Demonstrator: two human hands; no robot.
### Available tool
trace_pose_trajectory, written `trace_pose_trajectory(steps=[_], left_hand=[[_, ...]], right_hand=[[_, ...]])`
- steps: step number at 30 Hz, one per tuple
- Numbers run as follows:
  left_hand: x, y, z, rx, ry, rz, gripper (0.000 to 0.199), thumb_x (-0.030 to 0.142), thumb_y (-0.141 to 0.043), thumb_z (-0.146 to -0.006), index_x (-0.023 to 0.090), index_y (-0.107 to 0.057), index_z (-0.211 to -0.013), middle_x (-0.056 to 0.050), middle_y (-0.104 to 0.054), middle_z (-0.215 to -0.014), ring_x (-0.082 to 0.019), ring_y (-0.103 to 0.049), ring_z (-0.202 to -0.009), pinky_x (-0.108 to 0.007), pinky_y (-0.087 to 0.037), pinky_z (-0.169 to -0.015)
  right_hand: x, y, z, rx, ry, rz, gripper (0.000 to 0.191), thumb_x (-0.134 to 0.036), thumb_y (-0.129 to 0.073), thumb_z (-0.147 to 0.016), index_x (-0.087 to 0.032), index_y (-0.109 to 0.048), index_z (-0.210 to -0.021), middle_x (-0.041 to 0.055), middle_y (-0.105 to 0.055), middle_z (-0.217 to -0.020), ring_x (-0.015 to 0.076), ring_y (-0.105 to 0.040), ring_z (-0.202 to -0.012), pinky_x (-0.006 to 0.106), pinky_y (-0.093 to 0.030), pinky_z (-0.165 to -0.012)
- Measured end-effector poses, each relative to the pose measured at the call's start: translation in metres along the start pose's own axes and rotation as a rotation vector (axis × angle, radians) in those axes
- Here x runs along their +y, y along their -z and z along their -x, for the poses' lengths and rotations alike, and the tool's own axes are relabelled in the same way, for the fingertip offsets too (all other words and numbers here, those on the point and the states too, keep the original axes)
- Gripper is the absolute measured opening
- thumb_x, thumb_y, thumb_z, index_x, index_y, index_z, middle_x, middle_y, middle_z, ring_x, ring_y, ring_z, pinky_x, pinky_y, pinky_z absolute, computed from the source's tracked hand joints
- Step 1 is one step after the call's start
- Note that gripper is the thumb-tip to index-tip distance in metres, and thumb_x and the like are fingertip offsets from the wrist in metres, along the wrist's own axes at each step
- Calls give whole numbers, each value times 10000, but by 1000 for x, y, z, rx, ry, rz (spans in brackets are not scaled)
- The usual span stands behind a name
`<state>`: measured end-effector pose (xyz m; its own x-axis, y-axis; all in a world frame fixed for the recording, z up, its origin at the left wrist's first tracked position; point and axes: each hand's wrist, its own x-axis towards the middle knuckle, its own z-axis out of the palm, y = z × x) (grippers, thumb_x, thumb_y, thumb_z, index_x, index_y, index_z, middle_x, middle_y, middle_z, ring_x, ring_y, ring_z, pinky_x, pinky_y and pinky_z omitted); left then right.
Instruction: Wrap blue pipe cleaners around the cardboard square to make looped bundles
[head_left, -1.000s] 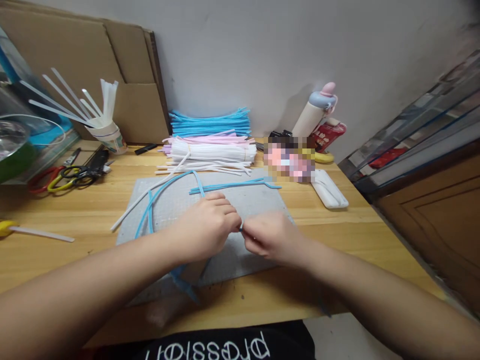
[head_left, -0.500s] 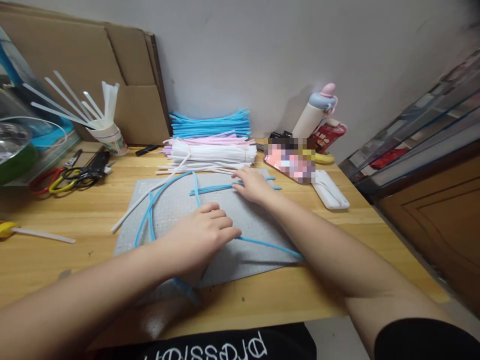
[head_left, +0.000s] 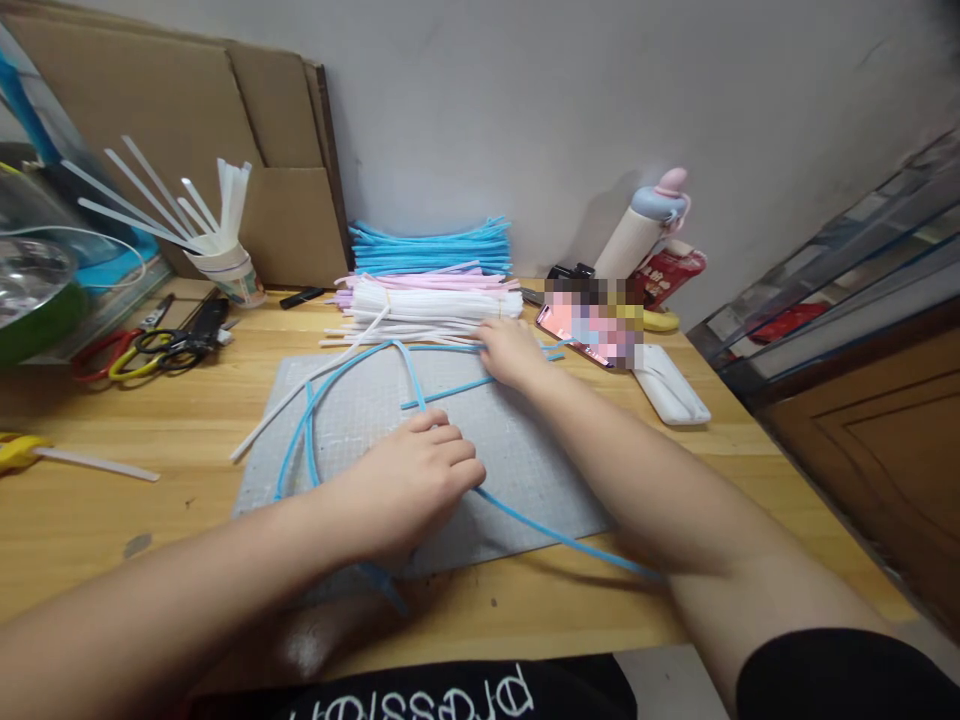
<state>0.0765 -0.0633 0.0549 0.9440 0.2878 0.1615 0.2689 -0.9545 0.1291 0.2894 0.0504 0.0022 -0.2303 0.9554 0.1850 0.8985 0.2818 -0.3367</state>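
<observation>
Over the middle of the grey cutting mat (head_left: pixel 525 450), my left hand (head_left: pixel 424 475) is closed around a bent frame of blue pipe cleaners (head_left: pixel 307 400). Its curved loops rise to the left of the hand, and one long blue end runs out to the right toward my right forearm. Farther back on the mat, my right hand (head_left: pixel 511 352) has its fingers closed on loose blue pipe cleaners, with ends showing on both sides of it. A single blue pipe cleaner (head_left: pixel 446 393) lies on the mat just beside that hand. Its fingertips are partly hidden.
Bundles of blue (head_left: pixel 431 248), pink and white pipe cleaners (head_left: pixel 442 305) lie against the wall. Scissors (head_left: pixel 142 350) and a cup of white sticks (head_left: pixel 229 272) are at left. A phone (head_left: pixel 581 325), white case (head_left: pixel 671 385) and bottle (head_left: pixel 634 235) stand right.
My right hand has shifted some blue pipe cleaners back from the small pile, leaving one apart on the mat. My left hand keeps its hold, and the long blue end has swung nearer.
</observation>
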Motion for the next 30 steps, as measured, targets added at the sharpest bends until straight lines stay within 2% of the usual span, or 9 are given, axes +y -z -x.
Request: trace_pose_trajectory(steps=[3, 7, 10, 14, 17, 19, 23, 28, 30], left_hand=[[1, 1, 0, -19, 31, 3, 125, 132, -482, -843, 187, -594, -827, -25, -637, -730, -198, -580, -743, -385, -384, -857], [0, 0, 1, 7, 19, -5, 179, 112, -483, -829, 198, -619, -908, -27, -654, -762, -208, -593, -787, -394, -377, -874], [-3, 4, 1, 10, 23, -12, 227, 112, -490, -827, 211, -640, -966, -29, -663, -777, -211, -602, -811, -398, -372, -882], [-13, 17, 3, 46, 107, -50, 279, 104, -439, -855, 217, -663, -978, -37, -678, -828, -197, -610, -821, -395, -357, -905], [-26, 28, 5, 135, 168, -71, 296, 105, -427, -856, 227, -665, -984, -32, -693, -851, -187, -622, -799, -387, -357, -894], [-38, 33, 5, 202, 192, -117, 279, 124, -427, -866, 228, -662, -976, -31, -703, -874, -197, -630, -836, -398, -347, -912], [-61, 38, 2, 265, 264, -235, 265, 140, -428, -870, 218, -666, -957, -34, -712, -870, -215, -638, -851, -406, -364, -902], [-55, 35, -9, 491, 452, -357, 396, 53, -452, -785, 230, -646, -1081, -83, -684, -1085, -262, -598, -1025, -467, -329, -960], [-35, 29, -17, 537, 339, -349, 493, 22, -465, -754, 216, -594, -1188, -94, -623, -1226, -257, -544, -1139, -458, -298, -1006]], right_hand=[[-14, -5, 9, 31, 221, -28, 218, -220, -552, -849, -156, -628, -1043, 135, -588, -1164, 263, -472, -1107, 387, -313, -950], [-29, -22, 21, -189, 409, -151, 117, -265, -652, -797, -174, -625, -865, 66, -615, -961, 202, -521, -932, 313, -364, -849], [-34, -24, 35, -195, 327, -161, 53, -200, -584, -834, -162, -595, -798, 59, -612, -861, 183, -522, -827, 298, -370, -762], [-33, 0, 61, -143, 149, -243, 161, -190, -434, -904, -155, -551, -1008, 44, -619, -814, 156, -536, -725, 264, -375, -655], [-27, 32, 82, -140, -179, -563, 316, -396, -463, -906, -154, -563, -1082, 21, -617, -703, 154, -541, -676, 253, -372, -612], [-21, 52, 94, -294, -284, -755, 463, -520, -392, -913, -142, -605, -1075, 45, -644, -714, 143, -524, -638, 246, -348, -563], [-10, 77, 113, -567, -173, -879, 448, -470, -607, -822, -158, -610, -1144, 42, -689, -793, 136, -550, -693, 259, -363, -622], [-11, 82, 118, -409, -276, -950, 357, -392, -641, -814, -156, -621, -1081, -12, -616, -609, 128, -530, -638, 268, -370, -653], [-20, 81, 114, -369, -295, -1016, 313, -372, -658, -801, -169, -612, -1036, -26, -596, -582, 120, -515, -607, 259, -369, -634]])
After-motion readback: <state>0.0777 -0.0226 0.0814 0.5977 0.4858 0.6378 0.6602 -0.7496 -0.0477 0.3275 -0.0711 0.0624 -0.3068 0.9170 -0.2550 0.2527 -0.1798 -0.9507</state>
